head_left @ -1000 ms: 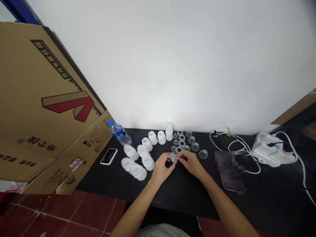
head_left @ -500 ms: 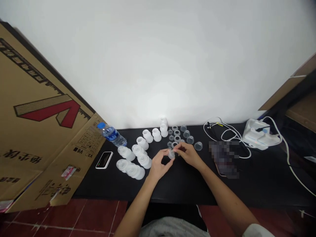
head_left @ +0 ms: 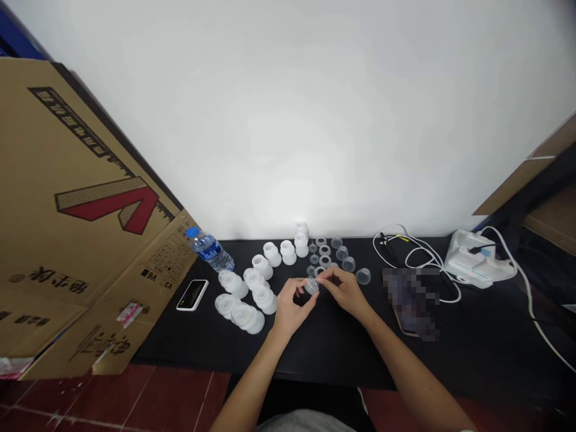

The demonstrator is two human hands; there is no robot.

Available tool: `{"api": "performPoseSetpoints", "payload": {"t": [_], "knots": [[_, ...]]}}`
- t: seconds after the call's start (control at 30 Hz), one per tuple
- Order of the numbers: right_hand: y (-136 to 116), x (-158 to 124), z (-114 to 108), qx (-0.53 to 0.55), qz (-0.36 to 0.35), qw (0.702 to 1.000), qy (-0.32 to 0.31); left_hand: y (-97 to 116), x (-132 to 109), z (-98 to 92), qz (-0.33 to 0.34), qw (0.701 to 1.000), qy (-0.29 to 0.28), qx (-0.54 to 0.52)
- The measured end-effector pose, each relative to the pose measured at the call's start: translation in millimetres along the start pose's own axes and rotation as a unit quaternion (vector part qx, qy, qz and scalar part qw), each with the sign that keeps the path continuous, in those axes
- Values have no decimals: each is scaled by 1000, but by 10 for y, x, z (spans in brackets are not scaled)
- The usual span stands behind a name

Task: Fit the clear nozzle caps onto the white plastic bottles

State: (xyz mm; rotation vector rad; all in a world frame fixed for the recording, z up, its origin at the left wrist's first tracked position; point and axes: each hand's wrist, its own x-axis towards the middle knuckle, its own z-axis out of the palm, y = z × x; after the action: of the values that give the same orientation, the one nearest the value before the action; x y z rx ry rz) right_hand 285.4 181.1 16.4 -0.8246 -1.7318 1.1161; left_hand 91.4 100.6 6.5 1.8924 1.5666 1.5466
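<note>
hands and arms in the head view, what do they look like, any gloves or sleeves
The left hand and right hand are ungloved; no ring or watch can be made out. The left forearm and right forearm are bare, without markings or cables. A grey top shows at the bottom edge; its sleeves cannot be made out clearly.

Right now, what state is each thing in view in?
Left hand, pinching a small translucent part
Right hand, pinching the same part
Water bottle, capped
White-edged device, dark face up
Near white collars, translucent tops fitted
Far white collars, no tops visible
Translucent rings, lying flat
Clear domes, loose
Cardboard box, upright
Pixelated item, cannot tell
</note>
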Motion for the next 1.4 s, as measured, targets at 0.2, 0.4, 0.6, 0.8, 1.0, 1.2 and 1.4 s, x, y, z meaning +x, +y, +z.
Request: {"api": "performPoseSetpoints", "payload": {"t": [0.2, 0.4, 0.6, 0.8, 1.0, 1.2, 1.4], "knots": [[-25, 21, 6, 67, 31, 997, -12, -52, -15, -68, 43, 999, -31, -12], [-59, 61, -115, 25, 14, 999, 27, 76, -10, -80, -67, 996, -60, -19], [-8, 113, -196, 11, 18, 990, 137, 77, 475, -9, -125, 991, 23, 44], [-26, 121, -122, 56, 27, 991, 119, 2, 814, 22, -106, 979, 51, 168], [-100, 146, -146, 140, 52, 979, 138, 354, 387, -228, -31, 978, -7, 204], [-113, 165, -171, 185, 60, 971, 139, 419, 12, -230, 16, 983, -39, 181], [-61, 171, -182, 167, 49, 976, 132, 192, -176, 31, -55, 993, -30, 100]]}}
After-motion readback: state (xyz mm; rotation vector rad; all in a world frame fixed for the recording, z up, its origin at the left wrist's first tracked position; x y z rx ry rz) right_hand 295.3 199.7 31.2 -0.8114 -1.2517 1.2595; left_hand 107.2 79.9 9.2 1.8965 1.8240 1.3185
